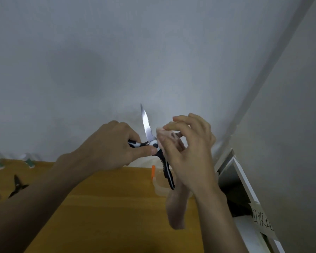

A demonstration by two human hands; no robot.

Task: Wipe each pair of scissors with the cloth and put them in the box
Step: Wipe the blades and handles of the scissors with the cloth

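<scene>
My left hand (pixel 115 145) grips one black-and-white handle of a pair of kitchen scissors (pixel 147 128), held up in front of the wall with the blades spread. One serrated blade points upward; the other handle hangs down toward the table. My right hand (pixel 188 148) pinches a pale pink cloth (pixel 175 207) against the other blade, which the cloth hides. The cloth's tail hangs down below my right wrist. A clear plastic box (pixel 160 189) with an orange latch sits on the wooden table behind the hands.
Two more pairs of black scissors (pixel 16 185) lie on the wooden table (pixel 108 207) at the far left. Small bottles (pixel 28 160) stand along the wall at the left. A white-framed cabinet (pixel 244 194) with a handwritten label stands at the right.
</scene>
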